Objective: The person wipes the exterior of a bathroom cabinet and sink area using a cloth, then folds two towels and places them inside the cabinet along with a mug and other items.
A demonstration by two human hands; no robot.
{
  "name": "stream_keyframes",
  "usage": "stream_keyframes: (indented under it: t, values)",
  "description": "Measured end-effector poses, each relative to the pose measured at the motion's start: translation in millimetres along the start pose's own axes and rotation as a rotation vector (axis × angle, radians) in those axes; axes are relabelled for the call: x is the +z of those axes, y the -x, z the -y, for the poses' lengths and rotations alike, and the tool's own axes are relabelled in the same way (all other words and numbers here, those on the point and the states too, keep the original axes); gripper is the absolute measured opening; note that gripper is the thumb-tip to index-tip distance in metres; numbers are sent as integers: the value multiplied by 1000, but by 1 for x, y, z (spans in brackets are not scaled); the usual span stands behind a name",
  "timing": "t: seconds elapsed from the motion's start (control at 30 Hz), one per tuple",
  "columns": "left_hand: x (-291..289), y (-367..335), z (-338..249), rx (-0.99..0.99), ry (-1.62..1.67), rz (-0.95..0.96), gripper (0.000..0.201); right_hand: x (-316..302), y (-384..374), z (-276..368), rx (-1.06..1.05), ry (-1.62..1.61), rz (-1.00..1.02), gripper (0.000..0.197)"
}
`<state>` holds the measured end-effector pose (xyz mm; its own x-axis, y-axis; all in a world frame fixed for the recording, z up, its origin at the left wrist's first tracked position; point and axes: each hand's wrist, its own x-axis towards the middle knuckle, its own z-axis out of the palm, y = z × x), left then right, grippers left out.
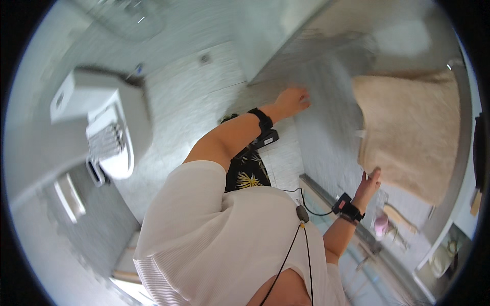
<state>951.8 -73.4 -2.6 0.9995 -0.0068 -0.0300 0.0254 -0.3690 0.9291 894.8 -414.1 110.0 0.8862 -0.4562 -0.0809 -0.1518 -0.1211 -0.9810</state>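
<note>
A beige bath towel hangs spread out against the wall on the right. My right hand is at its lower near corner, the thumb over the edge and the fingers closed on the cloth; part of the fingers is hidden. My left hand reaches across in front of me, apart from the towel. It is somewhat blurred, with its fingers loosely bent, apart and holding nothing. Both wrists wear black straps with small devices.
To the left stands a white toilet with a grey ridged item over it. A glass panel rises ahead. By my right wrist are a pink-capped item and a light-coloured, long-handled item. A shelf is at the lower right.
</note>
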Motion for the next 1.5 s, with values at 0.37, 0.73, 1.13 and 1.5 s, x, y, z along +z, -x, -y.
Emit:
stream_keyframes:
  t: [0.37, 0.73, 1.13, 1.5]
  values:
    - [-101, 339, 168, -750, -200, -633, 21, 21, 91, -100, 379, 154, 381, 36]
    - [-221, 599, 316, -1341, -18, -1029, 27, 141, 263, -66, 184, 339, 720, 22]
    - [-365, 649, 468, -1457, 812, -1428, 66, 305, 494, -68, 186, 814, 1192, 19]
    - [-436, 642, 465, -692, 1392, -1537, 49, 348, 533, -67, 183, 923, 1245, 20]
